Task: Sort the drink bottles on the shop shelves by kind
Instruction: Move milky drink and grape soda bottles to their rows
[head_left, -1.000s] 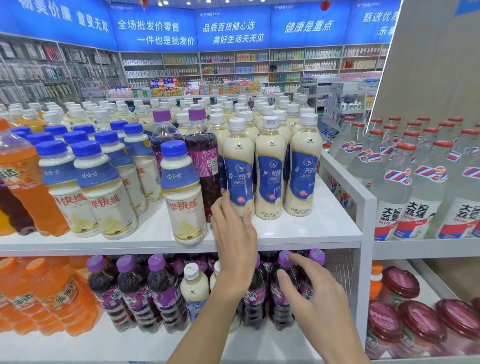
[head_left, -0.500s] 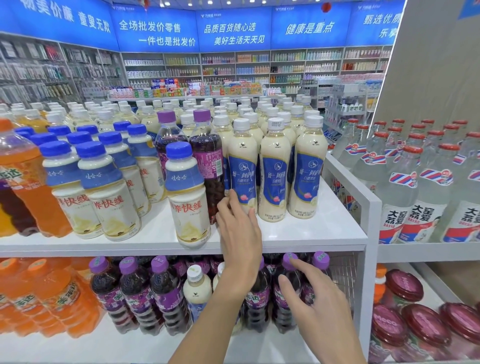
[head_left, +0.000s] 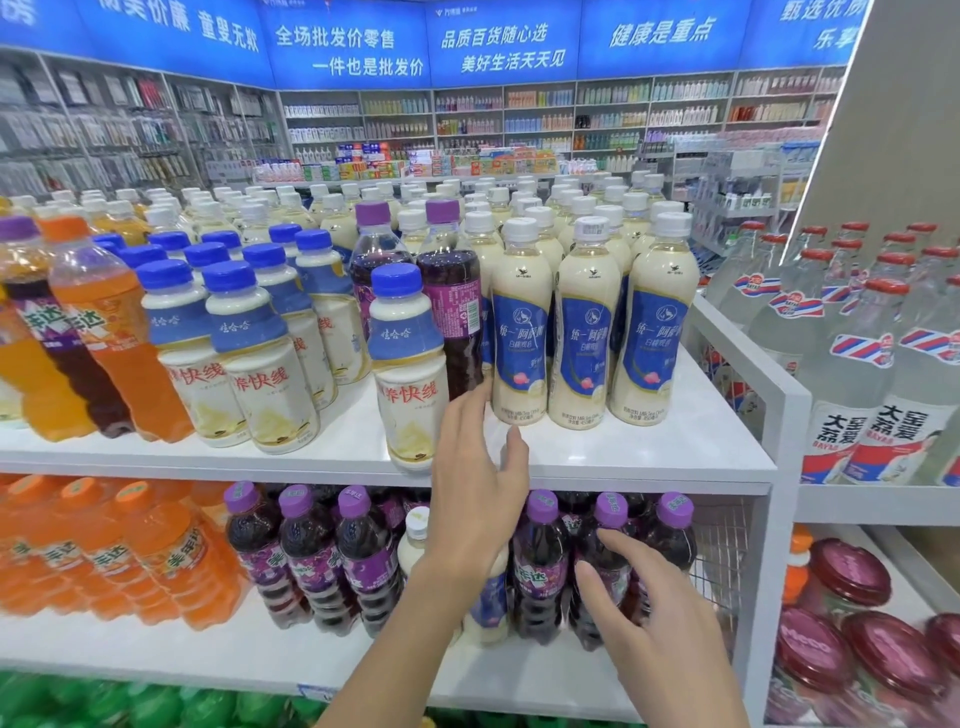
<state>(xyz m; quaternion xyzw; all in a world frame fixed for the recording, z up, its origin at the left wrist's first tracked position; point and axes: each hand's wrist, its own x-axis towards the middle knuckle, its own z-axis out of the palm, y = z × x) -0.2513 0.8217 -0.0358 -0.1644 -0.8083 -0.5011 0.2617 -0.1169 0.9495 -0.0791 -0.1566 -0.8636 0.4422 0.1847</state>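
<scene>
Nearest, at lower right, the right hand (head_left: 654, 613) lies spread, holding nothing, by the purple-capped bottles (head_left: 540, 566); at centre the left hand (head_left: 483, 499), straight-fingered and empty, is nearer the upright grape bottle (head_left: 452, 312), just above its fingertips (head_left: 480, 389).

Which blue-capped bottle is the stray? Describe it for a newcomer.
Look at the upper white shelf. Near its front edge, just left of the left hand, stands a blue-capped milky bottle. Unlike its kind, it stands alone, before two purple-capped bottles.
</scene>
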